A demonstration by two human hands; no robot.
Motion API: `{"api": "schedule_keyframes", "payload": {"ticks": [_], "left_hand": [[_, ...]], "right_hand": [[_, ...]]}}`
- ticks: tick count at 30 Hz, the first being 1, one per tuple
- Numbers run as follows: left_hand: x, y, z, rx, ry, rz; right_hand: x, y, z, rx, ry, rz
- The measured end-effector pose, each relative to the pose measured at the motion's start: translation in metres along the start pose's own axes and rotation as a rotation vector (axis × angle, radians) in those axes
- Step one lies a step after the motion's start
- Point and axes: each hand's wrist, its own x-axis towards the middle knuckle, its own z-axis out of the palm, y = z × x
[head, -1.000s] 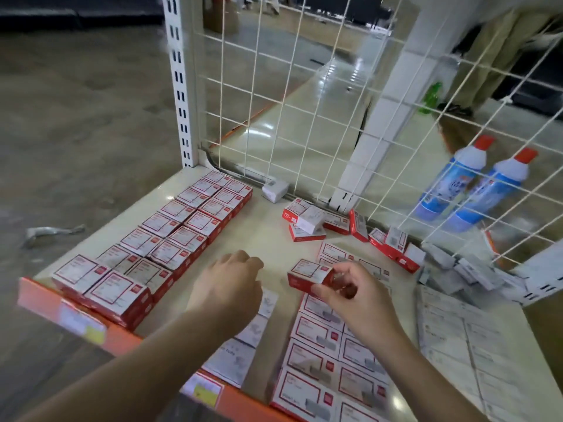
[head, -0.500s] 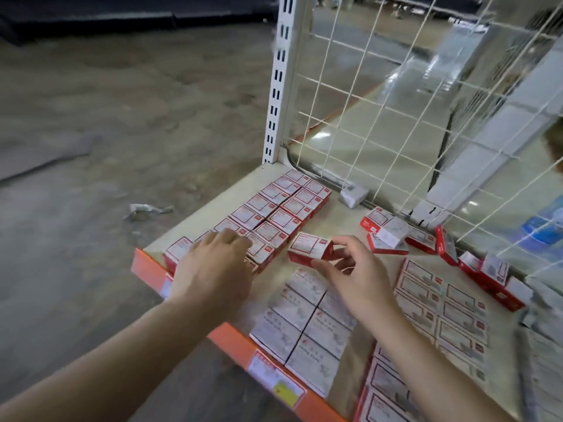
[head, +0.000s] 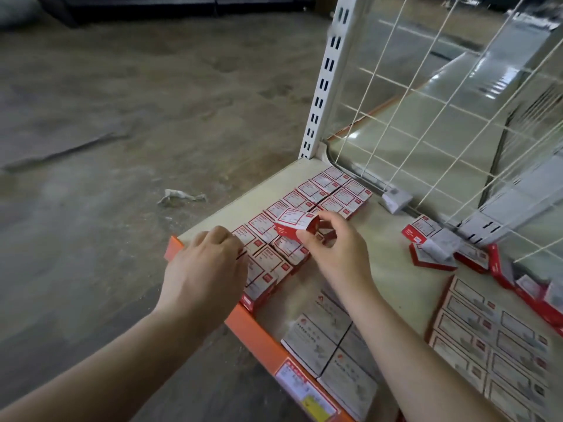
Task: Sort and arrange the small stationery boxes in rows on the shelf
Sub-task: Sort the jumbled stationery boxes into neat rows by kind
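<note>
I see the right hand (head: 336,249) pinching a small red box (head: 295,224) above the two red rows (head: 307,214) on the shelf (head: 393,278) – the left hand (head: 207,269) at nine o'clock, fingers curled onto front boxes – grip unclear

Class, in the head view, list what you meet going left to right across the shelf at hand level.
Left hand → red box held by the right hand → right hand → loose pile of red boxes → wire mesh panel.
</note>
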Motion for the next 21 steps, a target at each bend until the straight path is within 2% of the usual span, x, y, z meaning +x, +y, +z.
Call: {"api": "schedule_keyframes", "payload": {"ticks": [4, 12, 15, 21], "left_hand": [[0.002, 0.0, 0.003, 0.036, 0.001, 0.006], [0.001, -0.004, 0.004, 0.009, 0.008, 0.006], [-0.002, -0.007, 0.008, -0.064, 0.055, 0.004], [-0.004, -0.012, 0.013, -0.104, 0.161, 0.103]], "right_hand": [[0.004, -0.005, 0.014, 0.016, 0.011, -0.046], [0.01, -0.011, 0.024, 0.08, -0.153, 0.015], [0.013, -0.011, 0.024, 0.097, -0.175, -0.003], [0.014, -0.018, 0.033, 0.064, -0.249, -0.06]]}}
